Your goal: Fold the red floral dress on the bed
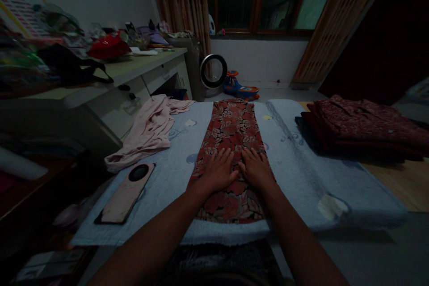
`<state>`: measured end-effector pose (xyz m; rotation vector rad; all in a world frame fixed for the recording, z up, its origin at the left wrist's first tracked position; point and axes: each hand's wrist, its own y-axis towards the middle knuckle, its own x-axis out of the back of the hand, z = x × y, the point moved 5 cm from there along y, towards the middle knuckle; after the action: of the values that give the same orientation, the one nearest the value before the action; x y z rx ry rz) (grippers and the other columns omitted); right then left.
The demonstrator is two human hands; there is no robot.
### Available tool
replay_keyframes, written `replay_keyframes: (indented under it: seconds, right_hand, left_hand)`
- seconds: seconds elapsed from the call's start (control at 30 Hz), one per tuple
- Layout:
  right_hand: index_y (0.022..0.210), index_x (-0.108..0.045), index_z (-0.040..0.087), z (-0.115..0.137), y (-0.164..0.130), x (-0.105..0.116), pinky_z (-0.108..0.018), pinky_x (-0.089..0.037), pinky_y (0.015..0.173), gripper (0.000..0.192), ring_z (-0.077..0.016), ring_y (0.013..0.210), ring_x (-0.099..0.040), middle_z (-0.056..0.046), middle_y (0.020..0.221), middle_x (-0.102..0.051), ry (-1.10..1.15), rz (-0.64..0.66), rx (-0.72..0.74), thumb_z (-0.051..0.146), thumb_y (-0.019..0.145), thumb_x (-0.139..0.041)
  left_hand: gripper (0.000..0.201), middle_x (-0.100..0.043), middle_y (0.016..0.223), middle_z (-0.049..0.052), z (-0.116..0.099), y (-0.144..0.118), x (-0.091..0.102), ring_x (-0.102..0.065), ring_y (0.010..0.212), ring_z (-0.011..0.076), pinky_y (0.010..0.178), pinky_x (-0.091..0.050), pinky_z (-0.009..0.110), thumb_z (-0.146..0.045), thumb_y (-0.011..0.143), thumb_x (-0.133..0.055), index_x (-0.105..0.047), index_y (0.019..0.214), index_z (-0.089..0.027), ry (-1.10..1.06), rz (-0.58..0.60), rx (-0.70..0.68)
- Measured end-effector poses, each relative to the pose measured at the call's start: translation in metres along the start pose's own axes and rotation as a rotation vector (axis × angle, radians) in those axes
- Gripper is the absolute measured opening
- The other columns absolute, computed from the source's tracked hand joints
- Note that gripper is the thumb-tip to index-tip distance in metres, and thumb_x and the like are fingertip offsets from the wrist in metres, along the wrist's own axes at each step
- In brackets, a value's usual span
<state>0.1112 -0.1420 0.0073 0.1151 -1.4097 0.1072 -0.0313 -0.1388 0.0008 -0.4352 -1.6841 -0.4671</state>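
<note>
A red floral garment, folded into a long narrow panel, lies lengthwise on a light blue cloth that covers the table. My left hand rests flat on the middle of the garment, fingers stretched forward. Beside it, my right hand presses flat on the same fabric, its fingers slightly spread. The two thumbs come close together between the hands. Neither hand grips anything. What kind of garment it is, I cannot tell.
A phone in a pale case lies to the left, with a crumpled pink garment behind it. Folded dark red clothes are stacked at the right. Beyond the table stand a cluttered desk, a round ring-shaped appliance and a blue-orange ride-on toy.
</note>
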Motion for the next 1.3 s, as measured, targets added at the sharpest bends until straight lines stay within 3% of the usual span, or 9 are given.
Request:
replay_keyframes:
  seconds: [0.3,0.4,0.47,0.57,0.63,0.73,1.0,1.3]
  right_hand:
    - [0.152,-0.041,0.02,-0.016,-0.002,0.0,-0.062,-0.014,0.118,0.058,-0.0343,0.152,-0.015,-0.008,0.163,-0.031,-0.003,-0.031,-0.157,0.046,0.1,-0.039]
    - [0.148,-0.046,0.018,-0.02,-0.003,0.005,-0.066,-0.012,0.116,0.054,-0.0371,0.151,-0.016,-0.011,0.161,-0.035,-0.005,-0.106,-0.2,0.042,0.1,-0.04]
    - [0.145,-0.05,0.016,-0.017,-0.002,0.011,-0.064,-0.013,0.118,0.051,-0.0364,0.151,-0.018,-0.012,0.159,-0.038,0.008,-0.199,-0.162,0.037,0.1,-0.041]
    - [0.143,-0.052,0.017,-0.002,0.0,0.014,-0.053,-0.019,0.12,0.047,-0.0279,0.15,-0.025,-0.012,0.157,-0.042,0.094,-0.273,0.072,0.029,0.1,-0.038]
    - [0.143,-0.052,0.019,0.009,0.0,0.011,-0.047,-0.023,0.12,0.046,-0.0227,0.147,-0.032,-0.01,0.155,-0.045,0.167,-0.245,0.23,0.026,0.1,-0.035]
    - [0.144,-0.051,0.017,0.017,0.0,0.003,-0.044,-0.024,0.12,0.047,-0.0218,0.145,-0.035,-0.009,0.153,-0.048,0.217,-0.159,0.297,0.027,0.101,-0.033]
    - [0.15,-0.044,0.018,0.013,-0.001,-0.005,-0.047,-0.024,0.119,0.05,-0.0234,0.147,-0.032,-0.009,0.158,-0.04,0.126,-0.024,0.167,0.027,0.101,-0.035]
    - [0.152,-0.041,0.021,0.015,-0.005,0.001,-0.052,-0.023,0.118,0.051,-0.0261,0.149,-0.029,-0.006,0.161,-0.034,0.007,-0.01,0.123,0.032,0.103,-0.034]
  left_hand:
    - [0.072,-0.029,0.163,0.012,0.0,0.001,-0.001,-0.02,0.153,0.0304,0.123,-0.017,0.051,-0.056,0.097,-0.039,-0.031,0.155,-0.014,0.003,0.008,0.0]
    - [0.073,-0.028,0.164,0.012,-0.001,0.001,0.001,-0.019,0.153,0.0305,0.123,-0.017,0.052,-0.056,0.097,-0.039,-0.03,0.155,-0.013,0.003,0.011,-0.002]
    - [0.073,-0.027,0.164,0.013,-0.001,0.001,0.001,-0.019,0.153,0.0309,0.123,-0.018,0.053,-0.055,0.097,-0.039,-0.031,0.155,-0.012,0.001,0.015,0.001]
    - [0.072,-0.028,0.164,0.013,-0.001,0.0,0.002,-0.019,0.153,0.0311,0.123,-0.02,0.053,-0.052,0.097,-0.04,-0.03,0.155,-0.012,-0.001,0.011,0.006]
    - [0.071,-0.028,0.164,0.013,-0.002,0.0,0.002,-0.02,0.153,0.0312,0.123,-0.021,0.053,-0.05,0.097,-0.041,-0.029,0.156,-0.013,-0.001,0.007,-0.002]
    - [0.071,-0.028,0.164,0.013,-0.002,-0.001,0.003,-0.021,0.152,0.0312,0.122,-0.022,0.052,-0.048,0.097,-0.042,-0.027,0.157,-0.013,-0.001,0.002,-0.012]
    - [0.069,-0.029,0.163,0.012,-0.001,-0.001,0.003,-0.022,0.152,0.0299,0.122,-0.022,0.051,-0.051,0.097,-0.04,-0.032,0.155,-0.015,-0.015,0.005,0.005]
    - [0.068,-0.028,0.164,0.012,-0.002,-0.001,0.007,-0.021,0.152,0.0303,0.121,-0.023,0.052,-0.051,0.098,-0.038,-0.031,0.155,-0.015,-0.016,0.032,0.005]
